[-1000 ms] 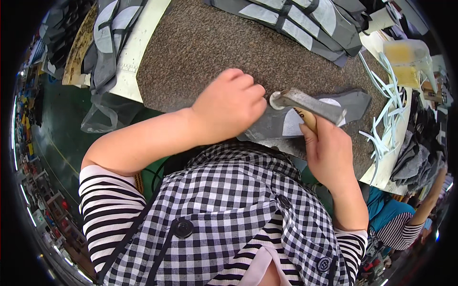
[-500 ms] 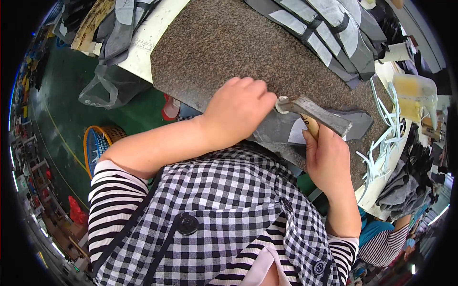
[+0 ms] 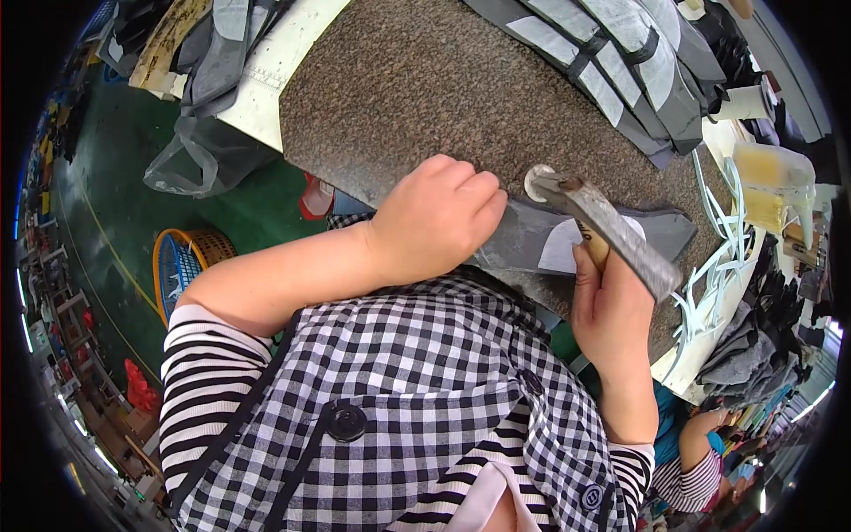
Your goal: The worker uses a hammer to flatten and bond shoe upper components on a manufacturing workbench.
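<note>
In my right hand (image 3: 613,315) is a hammer (image 3: 607,217), gripped by its wooden handle with the thumb laid along it. Its metal head hangs over a long grey piece of sheet material (image 3: 523,235) with a white patch (image 3: 560,248). The round striking face points to the far left, a short way from my left fist. My left hand (image 3: 439,213) is closed over the left end of the grey piece, knuckles up. Its fingertips are hidden underneath. The piece lies along the near edge of a speckled brown stone slab (image 3: 408,80).
Stacked grey pieces with white patches (image 3: 612,66) lie at the far right, more (image 3: 222,53) at the far left. Pale blue strips (image 3: 722,230) and a clear plastic container (image 3: 773,186) sit on the right. An orange basket (image 3: 191,257) stands on the green floor. A co-worker's arm (image 3: 696,443) shows lower right.
The hammer head has risen off the grey piece and tilted, its striking face moving away from my left fist. My left hand has shifted slightly left. The co-worker's arm has moved.
</note>
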A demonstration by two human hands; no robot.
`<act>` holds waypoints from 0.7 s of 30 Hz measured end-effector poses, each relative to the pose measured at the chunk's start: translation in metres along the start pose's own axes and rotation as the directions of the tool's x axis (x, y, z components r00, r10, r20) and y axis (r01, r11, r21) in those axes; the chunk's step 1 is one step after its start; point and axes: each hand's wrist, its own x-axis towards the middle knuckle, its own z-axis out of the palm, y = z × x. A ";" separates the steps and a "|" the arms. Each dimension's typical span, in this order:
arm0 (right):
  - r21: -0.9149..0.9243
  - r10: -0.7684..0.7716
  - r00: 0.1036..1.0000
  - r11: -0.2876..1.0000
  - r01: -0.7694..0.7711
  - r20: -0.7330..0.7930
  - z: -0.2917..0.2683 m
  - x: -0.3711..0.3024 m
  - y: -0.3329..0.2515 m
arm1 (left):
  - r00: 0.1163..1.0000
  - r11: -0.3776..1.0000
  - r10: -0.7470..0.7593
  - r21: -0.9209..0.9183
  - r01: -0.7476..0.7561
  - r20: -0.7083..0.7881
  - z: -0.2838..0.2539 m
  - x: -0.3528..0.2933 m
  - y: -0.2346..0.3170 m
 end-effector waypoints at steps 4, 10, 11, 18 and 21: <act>-0.029 0.029 0.998 0.999 -0.028 0.047 0.007 -0.002 0.000 | 0.996 1.000 0.016 0.014 -0.017 0.088 -0.003 0.001 -0.001; -0.045 -0.005 0.999 0.999 0.007 0.049 0.012 -0.003 -0.003 | 0.985 0.997 -0.022 -0.071 0.010 -0.174 0.008 -0.017 -0.002; -0.053 -0.006 0.999 0.999 0.009 0.050 0.009 -0.001 -0.003 | 0.988 0.997 -0.014 -0.078 0.002 -0.151 0.007 -0.020 -0.002; -0.026 0.076 0.975 0.997 -0.073 0.209 0.011 -0.003 -0.003 | 0.997 0.996 0.011 -0.085 -0.017 -0.074 0.006 -0.020 0.001; -0.017 0.033 0.995 0.999 -0.032 0.093 0.001 -0.007 0.015 | 0.997 0.994 -0.045 -0.099 0.038 -0.060 -0.004 -0.015 -0.003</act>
